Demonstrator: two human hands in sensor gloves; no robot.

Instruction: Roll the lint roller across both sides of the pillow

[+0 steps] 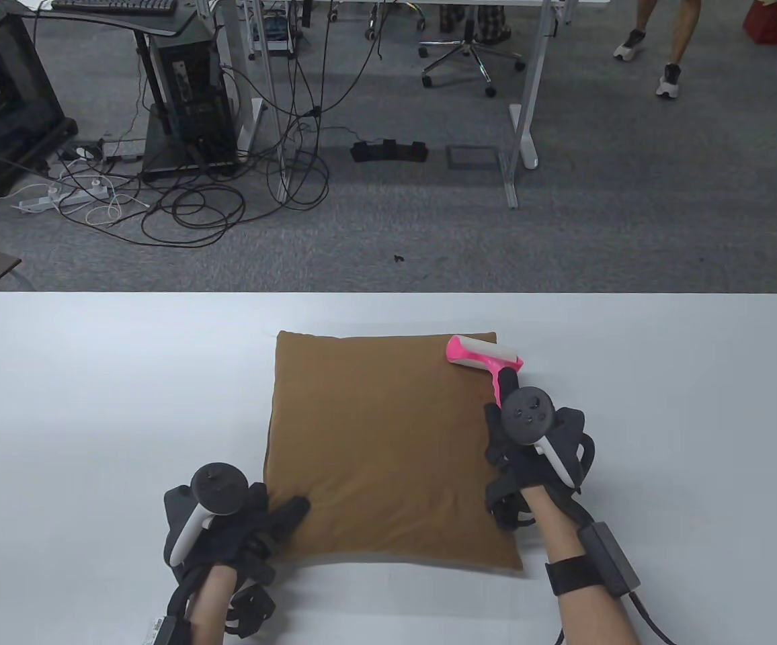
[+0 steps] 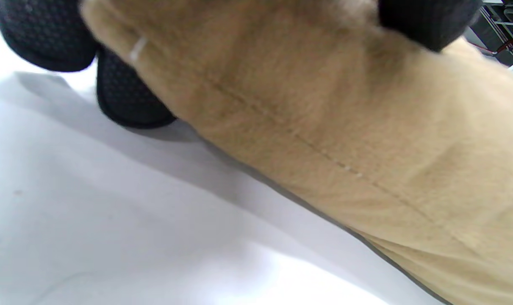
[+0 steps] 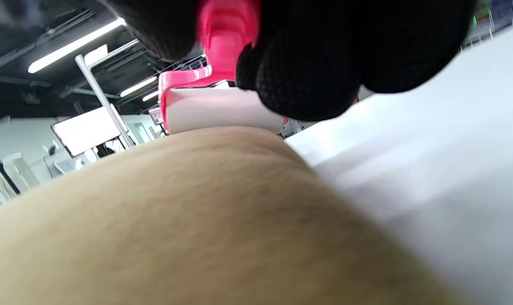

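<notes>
soft pillow (image 1: 388, 443) likely yielded; left hand (image 1: 227, 524) pinned its 7 o'clock corner, right hand (image 1: 536, 443) gripped lint roller (image 1: 486, 356) handle.

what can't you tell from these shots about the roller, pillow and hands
- Underside of the pillow: hidden against the table in all views.
- Lint roller handle: covered by the right hand and its tracker.
- Left hand fingers: blurred and cut off in the left wrist view.

Pink plastic lint roller (image 1: 486, 358) handle mostly hidden by right hand (image 1: 536, 447); tracker hides fingers. Brown fabric pillow (image 2: 366, 140) blurred, cut off in wrist views.
</notes>
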